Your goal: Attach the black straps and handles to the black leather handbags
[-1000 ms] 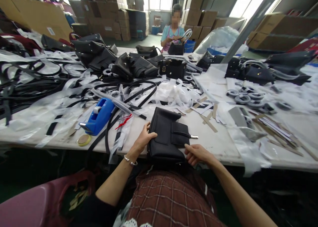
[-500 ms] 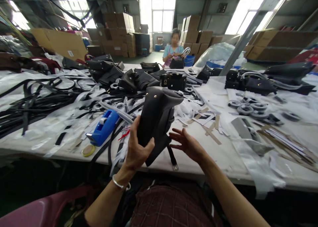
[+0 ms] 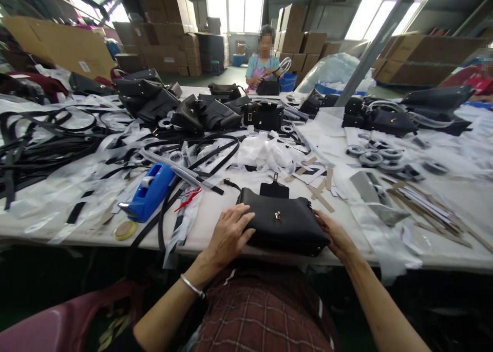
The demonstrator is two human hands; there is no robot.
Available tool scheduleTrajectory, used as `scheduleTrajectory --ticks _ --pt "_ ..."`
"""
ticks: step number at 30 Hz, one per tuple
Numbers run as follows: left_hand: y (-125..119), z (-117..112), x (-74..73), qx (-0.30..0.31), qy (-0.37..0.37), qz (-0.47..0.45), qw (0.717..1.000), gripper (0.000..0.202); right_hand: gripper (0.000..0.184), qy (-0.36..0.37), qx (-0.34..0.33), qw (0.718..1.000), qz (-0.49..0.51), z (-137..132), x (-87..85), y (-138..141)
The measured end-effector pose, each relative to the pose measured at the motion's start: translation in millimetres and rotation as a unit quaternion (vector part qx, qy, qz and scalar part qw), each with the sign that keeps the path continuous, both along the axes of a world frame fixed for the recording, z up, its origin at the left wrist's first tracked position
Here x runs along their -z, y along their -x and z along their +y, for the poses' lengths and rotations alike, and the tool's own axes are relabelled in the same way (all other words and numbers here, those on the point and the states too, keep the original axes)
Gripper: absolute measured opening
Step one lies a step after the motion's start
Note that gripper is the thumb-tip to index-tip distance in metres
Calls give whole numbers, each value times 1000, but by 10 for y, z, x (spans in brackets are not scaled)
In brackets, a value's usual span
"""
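A black leather handbag [image 3: 283, 221] with a small gold clasp lies flat at the near edge of the white table [image 3: 346, 229], its flap strap pointing away from me. My left hand [image 3: 229, 235] rests on the bag's left end with fingers spread over it. My right hand [image 3: 338, 235] is against the bag's right end, fingers stretched along its side. Neither hand grips the bag.
A blue tape dispenser [image 3: 148, 191], a tape roll [image 3: 124, 230], red scissors [image 3: 188, 197], black straps [image 3: 57, 147] and plastic wrap lie to the left. More black bags [image 3: 200, 111] sit behind. Tape rolls [image 3: 372, 156] and card strips lie to the right. A person [image 3: 264, 64] works at the far end.
The bag was lifted upright in my left hand half a second ago. Now it lies flat on the table, turned over, with both hands at its ends.
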State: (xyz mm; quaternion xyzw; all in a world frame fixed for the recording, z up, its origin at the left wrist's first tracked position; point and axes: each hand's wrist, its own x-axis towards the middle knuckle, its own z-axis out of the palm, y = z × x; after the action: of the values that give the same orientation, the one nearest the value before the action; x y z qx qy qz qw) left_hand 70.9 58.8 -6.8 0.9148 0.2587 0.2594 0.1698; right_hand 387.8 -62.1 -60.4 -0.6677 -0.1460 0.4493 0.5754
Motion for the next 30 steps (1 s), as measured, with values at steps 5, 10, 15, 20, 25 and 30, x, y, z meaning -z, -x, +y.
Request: scheduleTrajectory --ticks 5,10,15,20,25,30 --pt "-127 236 144 -9 106 21 994 39 47 43 3 995 -88 42 -110 78" --pt "35 183 138 14 125 22 992 33 58 96 -60 985 -128 6 -259 139" --pt "248 101 41 35 148 49 987 28 50 130 -119 943 -284 -12 -408 202" --pt "242 119 17 32 161 46 985 29 34 7 -200 889 -412 241 -732 561" --pt "119 265 80 -17 250 7 968 38 33 -28 -380 808 -449 522 -618 919" --pt "58 353 92 -16 319 19 947 38 40 18 -425 771 -475 534 -391 1036"
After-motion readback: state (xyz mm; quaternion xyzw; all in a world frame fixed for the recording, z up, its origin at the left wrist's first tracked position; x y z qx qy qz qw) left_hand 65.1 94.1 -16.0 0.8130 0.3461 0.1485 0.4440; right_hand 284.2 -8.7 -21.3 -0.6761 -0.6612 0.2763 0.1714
